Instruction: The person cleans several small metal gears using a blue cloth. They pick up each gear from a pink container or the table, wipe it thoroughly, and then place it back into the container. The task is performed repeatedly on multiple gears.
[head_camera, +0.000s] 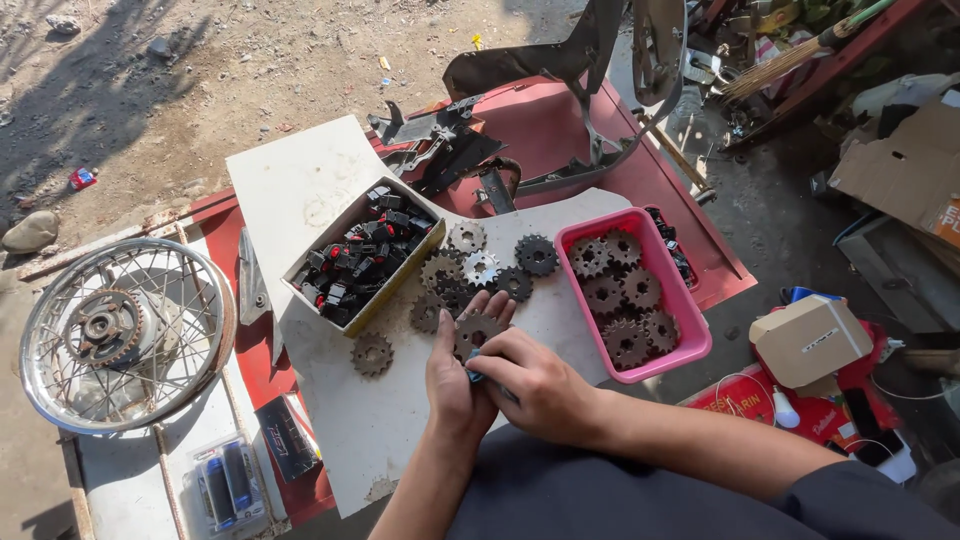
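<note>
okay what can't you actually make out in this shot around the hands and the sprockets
Head view only:
- Small blue tool under the right hand: fingers cover it, kind unclear.
- Sprocket held by the left hand: lower part hidden by both hands.
- Pink tray: lower sprockets buried under upper ones.
- Cardboard box: its black and red parts too small to identify.
</note>
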